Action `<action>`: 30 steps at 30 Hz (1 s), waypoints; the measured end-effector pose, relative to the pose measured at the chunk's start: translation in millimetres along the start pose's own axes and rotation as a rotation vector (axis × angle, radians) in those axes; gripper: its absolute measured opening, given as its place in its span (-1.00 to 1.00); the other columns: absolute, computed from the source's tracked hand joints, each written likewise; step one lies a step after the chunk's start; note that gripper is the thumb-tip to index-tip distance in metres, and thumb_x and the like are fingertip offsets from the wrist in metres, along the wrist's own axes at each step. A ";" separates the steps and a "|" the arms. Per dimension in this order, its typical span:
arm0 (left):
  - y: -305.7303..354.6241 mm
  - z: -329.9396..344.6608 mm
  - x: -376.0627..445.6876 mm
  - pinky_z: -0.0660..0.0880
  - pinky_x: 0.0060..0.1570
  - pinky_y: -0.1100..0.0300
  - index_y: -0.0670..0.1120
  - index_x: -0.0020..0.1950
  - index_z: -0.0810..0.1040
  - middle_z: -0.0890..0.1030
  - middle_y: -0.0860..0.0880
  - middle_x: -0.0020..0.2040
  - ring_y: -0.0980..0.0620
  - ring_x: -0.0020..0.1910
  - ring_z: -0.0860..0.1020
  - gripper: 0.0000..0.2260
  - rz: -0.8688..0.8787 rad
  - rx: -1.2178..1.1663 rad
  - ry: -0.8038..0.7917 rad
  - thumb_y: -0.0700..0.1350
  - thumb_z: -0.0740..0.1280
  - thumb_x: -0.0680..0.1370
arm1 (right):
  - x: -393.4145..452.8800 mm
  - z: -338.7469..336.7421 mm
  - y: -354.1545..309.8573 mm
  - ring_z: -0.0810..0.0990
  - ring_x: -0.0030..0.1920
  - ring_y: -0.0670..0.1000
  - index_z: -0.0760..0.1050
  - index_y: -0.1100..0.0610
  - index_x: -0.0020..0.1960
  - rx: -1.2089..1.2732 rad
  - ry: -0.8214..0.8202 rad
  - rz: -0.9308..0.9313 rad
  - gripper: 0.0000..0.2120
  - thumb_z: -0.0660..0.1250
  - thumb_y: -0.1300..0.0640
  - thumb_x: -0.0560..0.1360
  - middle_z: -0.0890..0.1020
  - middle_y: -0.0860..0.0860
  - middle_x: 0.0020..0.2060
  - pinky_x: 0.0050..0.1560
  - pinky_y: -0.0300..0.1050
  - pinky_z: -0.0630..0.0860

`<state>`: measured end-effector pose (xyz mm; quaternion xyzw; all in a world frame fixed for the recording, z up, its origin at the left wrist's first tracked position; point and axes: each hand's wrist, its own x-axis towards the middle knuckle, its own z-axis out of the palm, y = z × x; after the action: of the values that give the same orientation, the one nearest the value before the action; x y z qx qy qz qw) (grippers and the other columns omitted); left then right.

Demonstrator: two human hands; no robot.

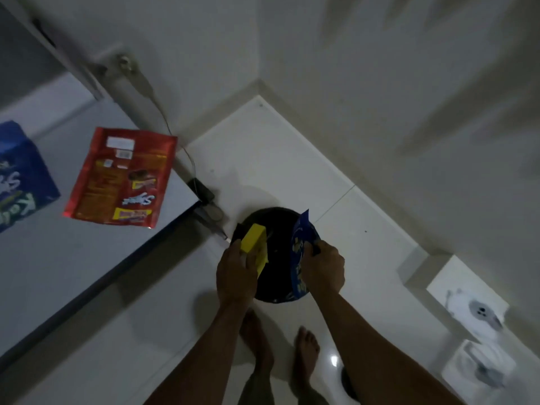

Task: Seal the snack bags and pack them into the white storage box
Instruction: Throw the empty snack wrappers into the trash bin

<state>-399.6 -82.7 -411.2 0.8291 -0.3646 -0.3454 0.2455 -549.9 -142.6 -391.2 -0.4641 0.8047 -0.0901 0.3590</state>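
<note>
The picture is dim and a little blurred. A small glare spot shines on the floor [334, 360] below the hands. Wide-angle lens bends the edges.

White tiled floor [280, 159], glossy, one bright glint near the bare feet [305, 350]. Pale walls meet in the far corner. Round black bin [273, 252] stands on the floor just right of the grey worktop [87, 258]. Thin cable [163, 118] runs down the wall to a dark plug block [201, 190]. Two white, blurred objects [473, 314] at right.
</note>
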 end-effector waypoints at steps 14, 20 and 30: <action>62.0 -41.4 -51.8 0.51 0.06 0.07 -0.15 0.18 0.55 0.60 -0.09 0.12 -0.08 0.11 0.55 -0.66 0.053 0.057 0.095 0.08 0.30 0.57 | -28.7 -75.9 -8.8 0.55 0.23 0.12 0.45 0.07 0.36 0.049 -0.115 -0.113 -0.58 0.28 -0.09 0.57 0.57 0.07 0.22 0.14 0.01 0.50; 117.9 -131.8 -105.0 0.55 -0.02 0.06 -0.14 0.06 0.60 0.66 -0.12 -0.04 -0.13 -0.02 0.62 -0.68 0.118 0.076 0.257 0.08 0.29 0.50 | -76.1 -149.1 -60.2 0.63 0.13 0.13 0.56 0.12 0.25 0.118 -0.137 -0.232 -0.68 0.32 0.04 0.53 0.68 0.13 0.07 0.12 -0.16 0.43; 87.3 -268.7 -150.8 0.54 0.10 0.08 -0.14 0.27 0.55 0.60 -0.13 0.21 -0.06 0.13 0.58 -0.67 -0.010 0.030 0.501 -0.02 0.37 0.55 | -147.3 -150.0 -158.1 0.63 0.11 0.14 0.56 0.14 0.22 0.197 -0.269 -0.441 -0.72 0.34 0.08 0.55 0.69 0.17 0.00 0.04 -0.24 0.37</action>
<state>-310.3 22.2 -122.1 0.8942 -0.2935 -0.1251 0.3142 -495.4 -138.7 -133.8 -0.5988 0.6166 -0.1815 0.4778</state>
